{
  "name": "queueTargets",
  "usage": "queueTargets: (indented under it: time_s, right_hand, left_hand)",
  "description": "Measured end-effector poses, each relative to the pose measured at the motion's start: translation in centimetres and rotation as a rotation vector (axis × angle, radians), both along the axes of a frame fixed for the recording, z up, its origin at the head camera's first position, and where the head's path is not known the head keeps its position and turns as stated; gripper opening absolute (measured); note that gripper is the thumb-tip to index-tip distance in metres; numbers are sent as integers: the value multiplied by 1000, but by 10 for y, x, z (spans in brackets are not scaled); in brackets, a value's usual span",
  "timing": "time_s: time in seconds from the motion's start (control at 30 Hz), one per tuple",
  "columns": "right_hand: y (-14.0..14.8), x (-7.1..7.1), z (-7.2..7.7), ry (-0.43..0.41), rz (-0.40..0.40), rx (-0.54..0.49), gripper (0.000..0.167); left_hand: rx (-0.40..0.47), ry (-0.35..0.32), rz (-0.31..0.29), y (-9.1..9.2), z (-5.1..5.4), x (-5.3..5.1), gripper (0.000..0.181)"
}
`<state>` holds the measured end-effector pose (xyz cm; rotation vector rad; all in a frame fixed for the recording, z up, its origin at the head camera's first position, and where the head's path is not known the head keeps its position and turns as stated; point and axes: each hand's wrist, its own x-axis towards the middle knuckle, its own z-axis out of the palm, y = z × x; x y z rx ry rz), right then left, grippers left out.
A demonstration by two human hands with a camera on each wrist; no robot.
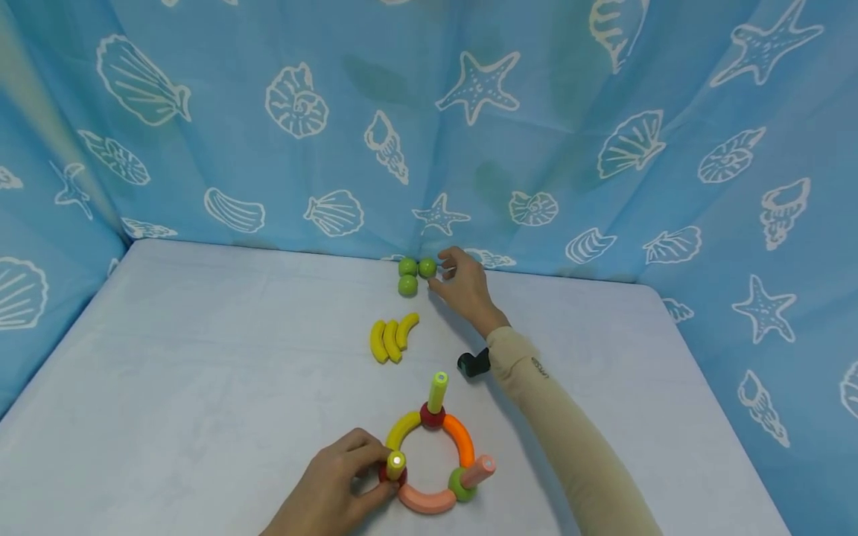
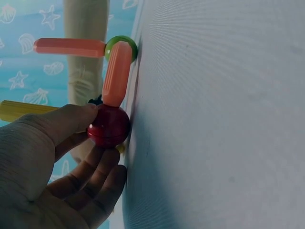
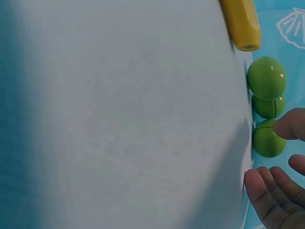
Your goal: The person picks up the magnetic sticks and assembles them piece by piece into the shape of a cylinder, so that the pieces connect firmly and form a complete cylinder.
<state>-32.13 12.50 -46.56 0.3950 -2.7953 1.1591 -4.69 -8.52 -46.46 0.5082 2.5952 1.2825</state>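
Observation:
My left hand [image 1: 339, 476] pinches a dark red ball [image 2: 109, 126] at the left of a ring of curved sticks and balls. From that ball a yellow stick [image 1: 396, 463] rises. Salmon [image 1: 427, 500], orange [image 1: 459, 439] and yellow [image 1: 402, 430] curved pieces form the ring. Another red ball [image 1: 432, 415] bears an upright yellow-green stick [image 1: 438, 392], and a green ball [image 1: 462, 484] bears a leaning salmon stick [image 1: 479, 472]. At the table's back edge my right hand [image 1: 465, 286] is beside a green ball [image 1: 427, 268], thumb and fingers spread apart. Two more green balls [image 1: 407, 285] sit next to it.
Three curved yellow pieces [image 1: 385, 341] lie between the green balls and the ring. A dark green object [image 1: 473, 363] is partly hidden by the right sleeve [image 1: 536, 402]. A blue shell-patterned curtain [image 1: 375, 89] stands behind and beside the white table [image 1: 201, 372].

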Motion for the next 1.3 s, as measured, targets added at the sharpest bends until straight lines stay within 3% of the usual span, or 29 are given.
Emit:
queueTargets:
  time_s: [0.53, 0.87, 1.3]
  right_hand:
    - [-11, -13, 0, 1, 31, 21, 44]
    - [-11, -22, -8, 53, 59, 63, 38]
    - [-9, -14, 0, 28, 42, 70, 32]
  left_hand:
    - [-10, 3, 4, 0, 1, 1, 18]
    - [-7, 7, 1, 0, 0, 1, 18]
    - [1, 17, -1, -1, -1, 1, 18]
